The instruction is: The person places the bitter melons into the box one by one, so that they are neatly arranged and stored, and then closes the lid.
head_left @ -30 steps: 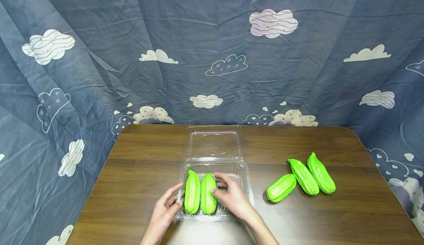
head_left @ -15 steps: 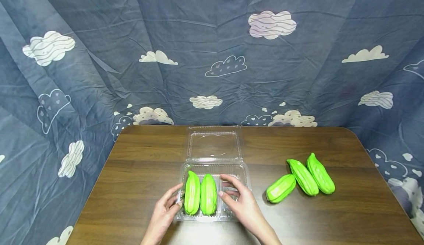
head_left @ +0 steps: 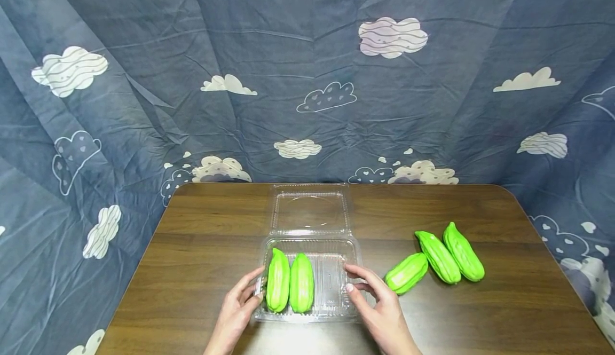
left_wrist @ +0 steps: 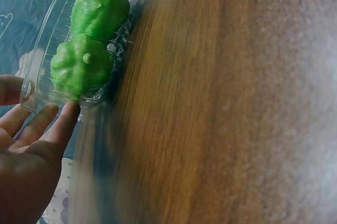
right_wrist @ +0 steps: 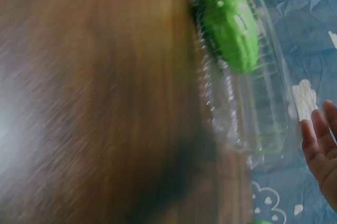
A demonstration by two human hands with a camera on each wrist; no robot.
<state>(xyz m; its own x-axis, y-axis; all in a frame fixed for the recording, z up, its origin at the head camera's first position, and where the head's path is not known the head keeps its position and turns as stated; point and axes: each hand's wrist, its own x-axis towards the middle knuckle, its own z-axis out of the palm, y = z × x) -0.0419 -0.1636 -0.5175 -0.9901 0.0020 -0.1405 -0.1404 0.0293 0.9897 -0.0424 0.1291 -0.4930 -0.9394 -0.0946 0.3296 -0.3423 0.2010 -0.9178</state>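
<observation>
Left hand [head_left: 235,304]: container [head_left: 331,277] rim being pinched!
Right hand [head_left: 381,307]: held near opposite rim, fingers spread.
Inside: two gourds [head_left: 277,281] cradled.

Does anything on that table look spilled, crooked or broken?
Nothing stands out: two green vegetables lie side by side in the open clear container, and three more lie loosely on the table, one angled differently.
</observation>
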